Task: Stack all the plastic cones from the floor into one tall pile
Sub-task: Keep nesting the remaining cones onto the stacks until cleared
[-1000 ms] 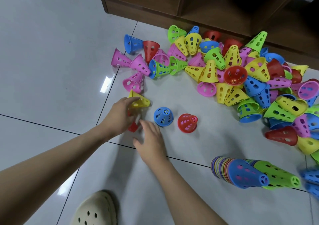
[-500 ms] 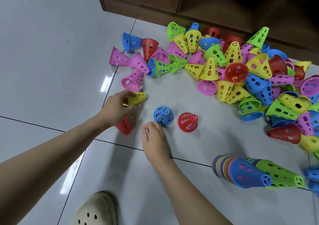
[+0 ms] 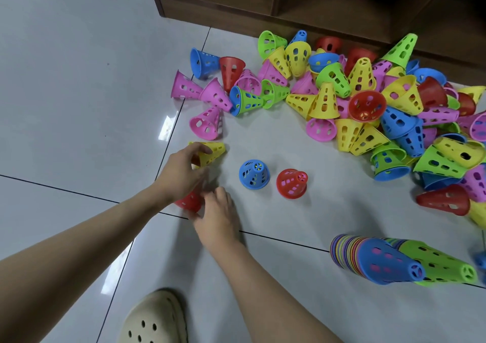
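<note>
My left hand (image 3: 184, 174) grips a yellow cone (image 3: 211, 151) lying on its side on the floor. Just below that hand is a red cone (image 3: 190, 201), partly hidden and blurred. My right hand (image 3: 218, 212) is at it, thumb and fingertips round its side. A blue cone (image 3: 253, 174) and another red cone (image 3: 292, 183) stand upright on the tiles to the right. A big loose heap of coloured cones (image 3: 368, 106) covers the floor at the upper right. The nested stack (image 3: 389, 262) lies on its side at the lower right, tips pointing right.
A brown wooden shelf unit (image 3: 289, 3) stands along the back, right behind the heap. A beige clog (image 3: 157, 319) is at the bottom by my arms. Grey tiles (image 3: 79, 92) stretch to the left.
My right hand has moved left from beside the blue cone to the red cone under my left hand. My left hand keeps its hold on the yellow cone.
</note>
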Motion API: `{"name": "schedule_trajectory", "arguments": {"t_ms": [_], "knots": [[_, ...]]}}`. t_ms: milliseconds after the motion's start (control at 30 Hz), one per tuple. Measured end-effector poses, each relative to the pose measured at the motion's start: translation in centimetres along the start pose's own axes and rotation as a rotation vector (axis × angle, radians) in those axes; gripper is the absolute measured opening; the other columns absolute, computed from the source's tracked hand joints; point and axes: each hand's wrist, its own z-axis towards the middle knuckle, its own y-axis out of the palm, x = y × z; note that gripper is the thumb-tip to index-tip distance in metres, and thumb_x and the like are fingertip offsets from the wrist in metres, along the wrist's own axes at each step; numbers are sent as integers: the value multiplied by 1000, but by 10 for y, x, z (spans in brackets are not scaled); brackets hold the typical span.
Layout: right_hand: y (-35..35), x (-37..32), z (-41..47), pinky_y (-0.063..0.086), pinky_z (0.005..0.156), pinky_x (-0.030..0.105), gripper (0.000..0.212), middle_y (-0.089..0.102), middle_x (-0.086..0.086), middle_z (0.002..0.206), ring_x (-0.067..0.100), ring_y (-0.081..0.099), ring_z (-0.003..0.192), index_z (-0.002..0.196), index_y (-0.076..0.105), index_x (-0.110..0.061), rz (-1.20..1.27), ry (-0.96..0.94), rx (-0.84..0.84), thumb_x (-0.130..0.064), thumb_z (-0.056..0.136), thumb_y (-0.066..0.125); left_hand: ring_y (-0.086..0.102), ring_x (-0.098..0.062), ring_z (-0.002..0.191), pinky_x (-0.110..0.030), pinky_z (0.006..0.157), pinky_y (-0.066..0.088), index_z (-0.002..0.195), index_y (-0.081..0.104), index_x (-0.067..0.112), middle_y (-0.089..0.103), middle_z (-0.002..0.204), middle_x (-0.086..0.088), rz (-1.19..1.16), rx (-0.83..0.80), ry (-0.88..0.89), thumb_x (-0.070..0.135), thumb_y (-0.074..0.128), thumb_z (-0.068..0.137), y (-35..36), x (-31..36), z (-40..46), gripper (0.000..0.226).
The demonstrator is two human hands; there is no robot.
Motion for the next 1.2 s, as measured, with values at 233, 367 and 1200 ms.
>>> {"name": "schedule_trajectory", "arguments": {"t_ms": [233,367,1200], "knots": [[-19,25,0,46,94,43,30,54,8,109,30,53,105,114,64,-9,68,-53,-59,-31,92,66,66,-21,87,-29,75,49,109,65,25,66,92,0,-47,60,-30,19,68,89,-9,-1,8,22],[-42,35,-8,48,88,42,20,53,0,105,21,57,96,107,61,-14,206,-3,-74,-28,95,63,66,-20,85,-29,73,49,111,66,26,66,95,-1,-20,75,-27,23,67,91,-15,-2,12,21],[-154,82,-20,49,89,46,24,51,10,117,34,55,107,116,55,-8,-258,-136,-129,-21,95,57,59,-15,81,-29,69,47,113,59,28,62,91,3,97,-2,71,63,67,84,-8,20,2,46]]}}
